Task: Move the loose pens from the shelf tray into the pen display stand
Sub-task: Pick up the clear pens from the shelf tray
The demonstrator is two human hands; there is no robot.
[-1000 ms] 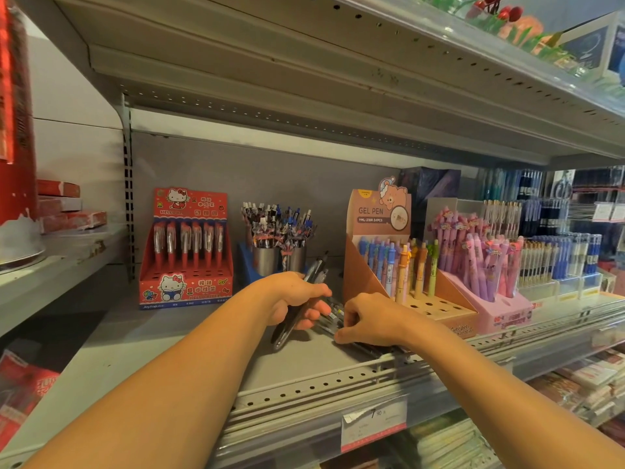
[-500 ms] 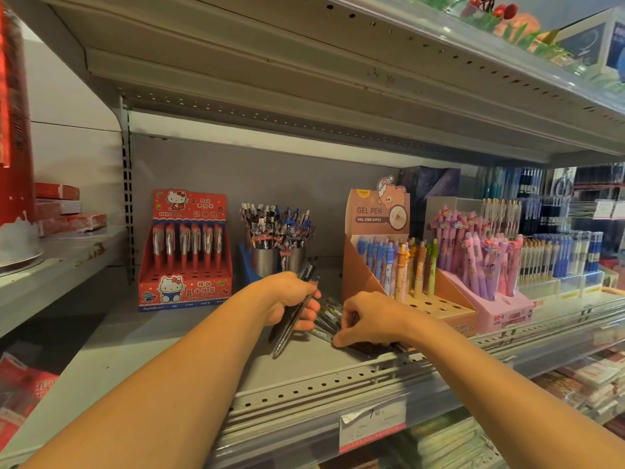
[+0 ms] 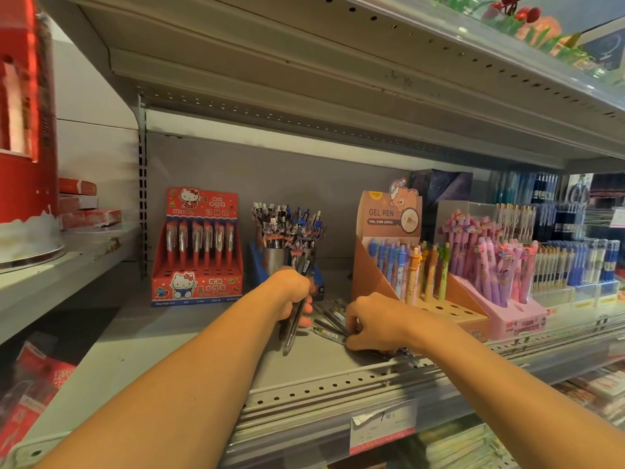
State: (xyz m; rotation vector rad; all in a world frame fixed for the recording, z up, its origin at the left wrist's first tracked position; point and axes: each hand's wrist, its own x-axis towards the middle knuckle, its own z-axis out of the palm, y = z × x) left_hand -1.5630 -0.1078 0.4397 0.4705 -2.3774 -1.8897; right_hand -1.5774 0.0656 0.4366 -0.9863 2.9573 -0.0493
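Observation:
My left hand (image 3: 293, 294) grips a small bundle of dark pens (image 3: 297, 319), held nearly upright above the grey shelf (image 3: 189, 353). Several more loose dark pens (image 3: 329, 321) lie on the shelf just right of it. My right hand (image 3: 370, 321) rests on these loose pens with its fingers curled down and pinching one at its near end. Behind my left hand stand metal cups packed with pens (image 3: 287, 231). The orange gel pen display stand (image 3: 389, 262) is right behind my right hand, with several open holes in its front rows.
A red cartoon-cat pen display box (image 3: 198, 248) stands at the left of the shelf. A pink pen stand (image 3: 500, 279) and trays of blue pens (image 3: 581, 265) fill the right. The perforated shelf rail (image 3: 321, 390) with a price tag (image 3: 382, 426) runs along the front edge.
My left hand has tilted its pen bundle more upright and lifted it slightly. My right hand stays on the loose pens, shifting a little toward the shelf front.

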